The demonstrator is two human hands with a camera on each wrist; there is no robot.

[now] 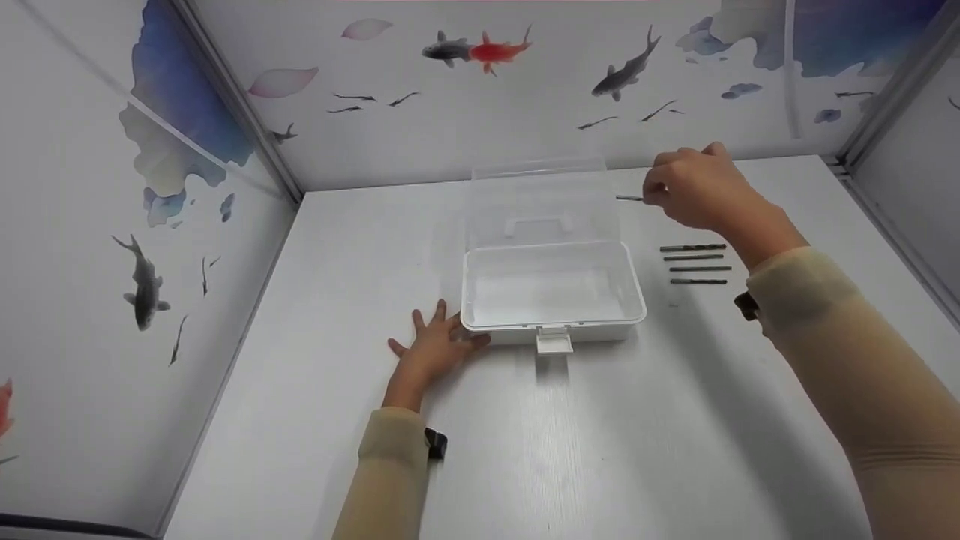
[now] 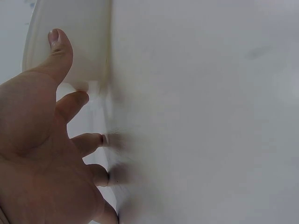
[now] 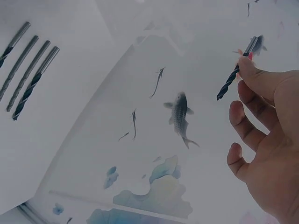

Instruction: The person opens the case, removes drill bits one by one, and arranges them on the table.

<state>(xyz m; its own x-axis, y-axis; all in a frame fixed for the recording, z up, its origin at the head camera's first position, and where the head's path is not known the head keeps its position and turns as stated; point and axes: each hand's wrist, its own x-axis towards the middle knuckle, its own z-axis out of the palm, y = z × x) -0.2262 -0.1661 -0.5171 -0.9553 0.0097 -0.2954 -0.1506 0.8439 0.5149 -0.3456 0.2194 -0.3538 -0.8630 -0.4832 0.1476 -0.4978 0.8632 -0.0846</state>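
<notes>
My right hand (image 1: 694,187) pinches a drill bit (image 3: 228,84) between thumb and index finger, above the table's back right part. In the right wrist view the bit's dark fluted end points down and its plain shank sticks up past the thumb. My left hand (image 1: 433,351) has its fingers spread on the table, with the thumb lying along the left front corner of a white plastic box (image 1: 600,332). The box stands with its clear lid (image 1: 491,214) swung back, and its inside shows bare. Several more drill bits (image 1: 697,268) lie side by side to its right.
A white latch (image 1: 553,342) hangs out from the box's front. Behind the white table (image 1: 337,247) rises a panel (image 1: 540,112) printed with fish; further panels flank both sides. Both sleeves carry a small black device (image 1: 435,444).
</notes>
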